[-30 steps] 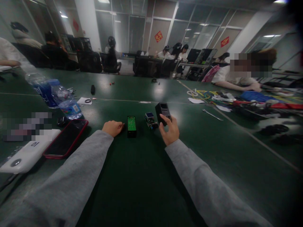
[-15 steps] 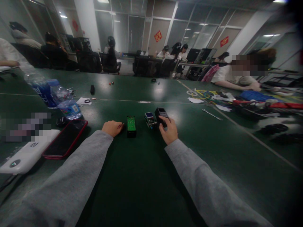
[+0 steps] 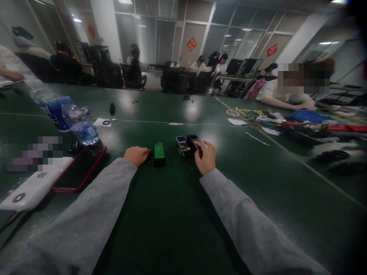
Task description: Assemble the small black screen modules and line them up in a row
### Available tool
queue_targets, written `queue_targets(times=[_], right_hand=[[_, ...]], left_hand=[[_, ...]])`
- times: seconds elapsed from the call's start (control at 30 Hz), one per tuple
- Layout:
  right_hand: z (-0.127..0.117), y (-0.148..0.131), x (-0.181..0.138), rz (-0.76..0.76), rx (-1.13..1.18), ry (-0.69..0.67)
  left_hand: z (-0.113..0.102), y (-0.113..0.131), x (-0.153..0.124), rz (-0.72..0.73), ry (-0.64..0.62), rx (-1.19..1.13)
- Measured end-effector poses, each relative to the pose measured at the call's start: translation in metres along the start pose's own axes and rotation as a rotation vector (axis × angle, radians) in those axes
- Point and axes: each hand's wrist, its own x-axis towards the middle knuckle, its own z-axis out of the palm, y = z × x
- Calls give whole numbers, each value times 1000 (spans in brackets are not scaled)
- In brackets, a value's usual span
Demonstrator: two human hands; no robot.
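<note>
My left hand [image 3: 137,156] rests on the green table with its fingers curled in, and nothing shows in them. Just right of it lies an open black box [image 3: 159,162] with a green circuit board [image 3: 159,149] facing up. My right hand [image 3: 207,157] has its thumb and fingers on a black plastic casing [image 3: 193,139] with a window-like opening; the fingers cover its near part. Against the casing's left side sits a small electronic module [image 3: 182,147] with a little screen.
On the left are a red-edged phone [image 3: 80,168], a white power bank [image 3: 40,183] and plastic bottles [image 3: 82,124]. To the right lie a wrench [image 3: 257,139], cables [image 3: 249,113] and a blue bundle [image 3: 311,116]. A person [image 3: 282,93] leans on the table there.
The black casing has tipped and shifted slightly left under my right hand, whose fingers have drawn back toward its near part. My left hand and the circuit-board box have stayed put.
</note>
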Motion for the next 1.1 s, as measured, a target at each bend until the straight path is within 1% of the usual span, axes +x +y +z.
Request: queue_targets(times=[0.07,0.13,0.3,0.4,0.5,0.67,0.8,0.93,1.1], right_hand=[[-4,-6,0,-30,-33,41],[-9,-14,0,-90,-44,39],[-18,-32,-3,-257,-11,-116],[-20,-41,-7,-312,40,-178],[-20,-57,-15,-307,111,-230],[-10,-97,-31,-320,205,-389],[5,-123,-32,-302,198,-416],[13,-132,-27,-226,227,-453],[11,-129,-25,-148,357,-475]], left_hand=[[-1,0,0,0,-4,-2],[-1,0,0,2,-2,1],[0,0,0,9,7,-2],[0,0,0,5,3,-8],[1,-1,0,5,10,-8],[3,0,1,-7,23,-13],[3,1,0,-12,28,2],[2,1,0,-5,38,7],[1,0,-1,-9,25,3]])
